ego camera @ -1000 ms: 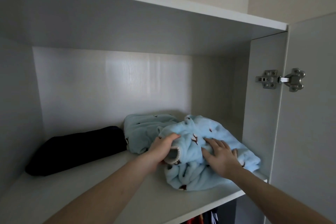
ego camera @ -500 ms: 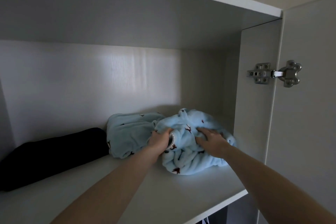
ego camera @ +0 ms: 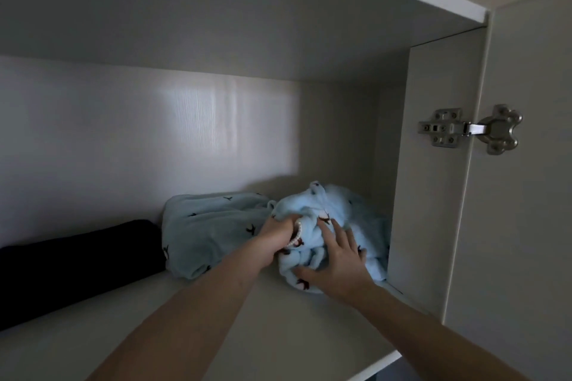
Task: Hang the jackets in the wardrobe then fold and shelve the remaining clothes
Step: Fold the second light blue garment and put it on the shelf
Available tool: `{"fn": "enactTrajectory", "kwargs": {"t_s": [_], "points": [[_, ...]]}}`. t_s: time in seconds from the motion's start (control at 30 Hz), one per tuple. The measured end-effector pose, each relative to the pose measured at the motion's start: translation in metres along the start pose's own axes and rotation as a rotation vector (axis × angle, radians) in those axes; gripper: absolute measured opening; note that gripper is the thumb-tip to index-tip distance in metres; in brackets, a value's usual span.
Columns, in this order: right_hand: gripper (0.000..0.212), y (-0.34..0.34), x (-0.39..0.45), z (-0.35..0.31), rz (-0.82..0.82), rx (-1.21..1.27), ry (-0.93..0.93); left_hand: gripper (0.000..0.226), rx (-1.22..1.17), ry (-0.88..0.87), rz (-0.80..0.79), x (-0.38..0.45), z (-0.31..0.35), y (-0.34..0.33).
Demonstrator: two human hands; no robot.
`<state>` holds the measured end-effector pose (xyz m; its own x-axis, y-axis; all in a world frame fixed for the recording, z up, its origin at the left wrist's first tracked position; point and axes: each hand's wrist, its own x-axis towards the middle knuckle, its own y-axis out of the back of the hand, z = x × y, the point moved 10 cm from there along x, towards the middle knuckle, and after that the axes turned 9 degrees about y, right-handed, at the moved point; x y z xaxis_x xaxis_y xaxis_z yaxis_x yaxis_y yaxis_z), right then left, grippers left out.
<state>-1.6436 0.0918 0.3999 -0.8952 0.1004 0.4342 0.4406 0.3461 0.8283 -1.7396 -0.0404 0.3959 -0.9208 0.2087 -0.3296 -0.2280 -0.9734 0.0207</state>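
Garment in hand: a light blue fleece bundle [ego camera: 337,226] lies on the wardrobe shelf [ego camera: 269,328], pushed toward the right rear corner and touching or nearly touching the side panel [ego camera: 433,195].
Direction from the hands: straight ahead and slightly right; both arms reach forward into the shelf.
Left hand [ego camera: 277,237]: fingers curled, gripping the bundle's left edge near a trimmed cuff.
Right hand [ego camera: 339,260]: fingers spread flat, pressing on the bundle's front and top.
Nearer hand: both touch it; the right covers more of it.
Long axis: unclear, since the bundle is rumpled rather than squared.
Neighbours: 1 folded light blue piece [ego camera: 210,235] sits just left, touching the bundle; 1 dark folded garment [ego camera: 74,263] lies further left.
Judged next need: a push rearward and a flattening press, away from the shelf's front lip.
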Motion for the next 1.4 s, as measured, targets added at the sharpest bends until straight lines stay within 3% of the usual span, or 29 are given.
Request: {"fn": "enactTrajectory", "kwargs": {"t_s": [0.07,0.17,0.3,0.33,0.43,0.6,0.77,0.9,1.4], "points": [[0.107,0.002,0.011,0.013,0.028,0.005,-0.051,0.032,0.249,-0.131,-0.026,-0.001,0.022,-0.006],[0.099,0.004,0.029,0.033,0.027,0.041,-0.095,0.054,0.562,-0.258,-0.011,0.004,0.034,0.002],[0.086,-0.001,0.05,0.06,0.014,0.063,-0.161,0.06,1.012,-0.645,0.381,0.005,0.054,0.057],[0.082,-0.001,0.054,0.067,0.025,0.069,-0.192,0.062,1.165,-0.668,0.468,0.009,0.048,0.073],[0.07,0.002,0.066,0.086,0.083,0.014,-0.241,0.071,1.46,-0.519,0.525,0.035,0.007,0.129],[0.07,-0.004,0.097,0.098,0.151,-0.009,-0.235,0.087,1.379,-0.532,0.554,0.036,-0.01,0.178],[0.1,-0.047,0.127,0.085,-0.015,-0.159,-0.235,0.088,1.354,-0.617,0.637,0.024,-0.014,0.167],[0.095,-0.086,0.15,0.07,-0.128,-0.169,-0.191,0.069,1.321,-0.631,0.66,0.024,-0.019,0.165],[0.091,-0.106,0.131,0.075,-0.204,-0.083,-0.121,0.07,1.256,-0.676,0.693,0.023,-0.016,0.171]]}}
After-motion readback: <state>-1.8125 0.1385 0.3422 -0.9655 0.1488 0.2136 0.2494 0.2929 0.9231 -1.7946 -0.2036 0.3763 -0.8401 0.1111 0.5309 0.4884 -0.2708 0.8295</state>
